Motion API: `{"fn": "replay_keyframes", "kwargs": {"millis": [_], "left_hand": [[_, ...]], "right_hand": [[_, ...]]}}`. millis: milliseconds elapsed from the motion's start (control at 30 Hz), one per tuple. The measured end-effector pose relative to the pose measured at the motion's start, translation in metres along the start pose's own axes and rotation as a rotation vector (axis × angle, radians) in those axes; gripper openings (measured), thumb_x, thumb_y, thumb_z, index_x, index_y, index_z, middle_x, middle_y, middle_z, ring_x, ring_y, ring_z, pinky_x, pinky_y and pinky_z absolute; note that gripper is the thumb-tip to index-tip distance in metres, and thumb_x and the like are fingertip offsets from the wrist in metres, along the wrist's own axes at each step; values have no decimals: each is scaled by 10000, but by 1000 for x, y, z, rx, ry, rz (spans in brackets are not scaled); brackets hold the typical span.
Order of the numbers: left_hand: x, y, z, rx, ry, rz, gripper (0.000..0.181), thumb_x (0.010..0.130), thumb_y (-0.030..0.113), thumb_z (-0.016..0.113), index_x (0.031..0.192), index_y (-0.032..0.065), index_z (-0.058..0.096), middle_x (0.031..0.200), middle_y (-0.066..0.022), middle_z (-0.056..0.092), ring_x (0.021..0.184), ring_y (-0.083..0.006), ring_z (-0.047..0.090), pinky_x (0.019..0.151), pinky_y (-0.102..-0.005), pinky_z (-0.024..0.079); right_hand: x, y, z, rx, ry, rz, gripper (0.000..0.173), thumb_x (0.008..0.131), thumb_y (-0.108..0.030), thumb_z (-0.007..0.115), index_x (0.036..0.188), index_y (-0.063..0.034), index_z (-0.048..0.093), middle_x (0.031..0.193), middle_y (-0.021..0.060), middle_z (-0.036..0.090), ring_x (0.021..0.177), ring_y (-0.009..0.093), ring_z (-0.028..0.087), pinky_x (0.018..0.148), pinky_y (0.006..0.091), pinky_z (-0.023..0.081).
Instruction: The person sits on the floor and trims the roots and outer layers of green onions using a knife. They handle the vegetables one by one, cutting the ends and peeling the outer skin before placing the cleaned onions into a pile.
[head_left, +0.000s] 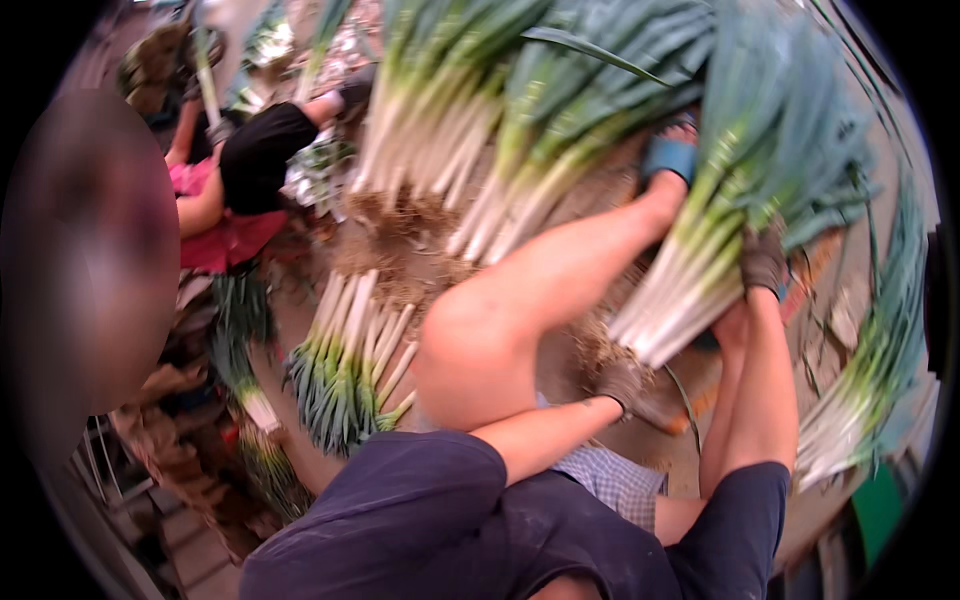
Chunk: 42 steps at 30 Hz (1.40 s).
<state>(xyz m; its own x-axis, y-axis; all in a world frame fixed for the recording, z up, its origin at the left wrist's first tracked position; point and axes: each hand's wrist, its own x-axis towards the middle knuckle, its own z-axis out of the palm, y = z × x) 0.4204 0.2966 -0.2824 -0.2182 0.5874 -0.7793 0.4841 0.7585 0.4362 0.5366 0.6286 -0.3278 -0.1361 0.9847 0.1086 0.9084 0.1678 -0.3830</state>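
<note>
A large bundle of leeks (697, 262) lies slanted between my legs, its roots (600, 345) toward me and its green leaves fanned out beyond. My left hand (621, 386), in a dark work glove, is at the root end of the bundle; whether its fingers grip the roots is unclear. My right hand (763, 255), gloved too, is pressed against the right side of the bundle where white stalks turn green; its fingertips are partly hidden by leaves. Left of my bent knee, more leeks (420, 112) lie in piles with their roots toward me.
Smaller leeks (345, 360) lie left of my knee, leaves toward me. Another leek pile (862, 397) is at the far right. A co-worker in black shorts (262, 157) sits at the upper left, holding a leek stalk. My foot wears a blue sandal (666, 157) near the leaves.
</note>
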Motion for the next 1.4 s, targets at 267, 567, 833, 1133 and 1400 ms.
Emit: {"fn": "replay_keyframes", "kwargs": {"millis": [267, 567, 833, 1133, 1400], "left_hand": [[-112, 84, -94, -193, 259, 437, 687, 828, 187, 633, 1412, -30, 343, 1426, -237, 353, 1335, -390, 347, 1123, -448, 282], [-33, -4, -467, 30, 1187, 696, 458, 844, 224, 695, 1175, -41, 523, 1080, -234, 607, 987, -346, 598, 911, -417, 481], [61, -207, -541, 380, 736, -529, 497, 887, 264, 576, 1331, 67, 471, 1311, -208, 554, 1233, -338, 542, 1012, -464, 427], [-1, -155, -523, -154, 274, -6, 269, 868, 257, 676, 996, 29, 611, 844, -136, 670, 750, -235, 673, 673, -382, 547], [-120, -64, -457, -452, 168, 182, 352, 883, 383, 643, 924, 40, 575, 703, -22, 552, 557, -109, 513, 510, -283, 445]], "right_hand": [[0, -49, -36, 61, -273, 110, 694, 925, -375, 579, 1453, -11, 313, 1353, 291, 495, 1233, 442, 489, 1008, 442, 403], [-30, -46, -115, 95, -364, 149, 554, 976, -314, 546, 1451, -92, 369, 1330, 190, 557, 1188, 330, 561, 973, 399, 438], [-42, -5, -102, 131, -391, 210, 508, 941, -198, 582, 1425, -158, 430, 949, 114, 611, 784, 206, 584, 746, 351, 490], [-52, -93, -134, 208, -429, 1, 432, 926, -147, 579, 1340, -65, 485, 970, 146, 627, 834, 251, 608, 772, 361, 494], [-72, -315, -148, 842, -696, -23, 401, 938, -219, 581, 1298, -49, 533, 1001, 65, 626, 857, 139, 616, 727, 277, 516]]}}
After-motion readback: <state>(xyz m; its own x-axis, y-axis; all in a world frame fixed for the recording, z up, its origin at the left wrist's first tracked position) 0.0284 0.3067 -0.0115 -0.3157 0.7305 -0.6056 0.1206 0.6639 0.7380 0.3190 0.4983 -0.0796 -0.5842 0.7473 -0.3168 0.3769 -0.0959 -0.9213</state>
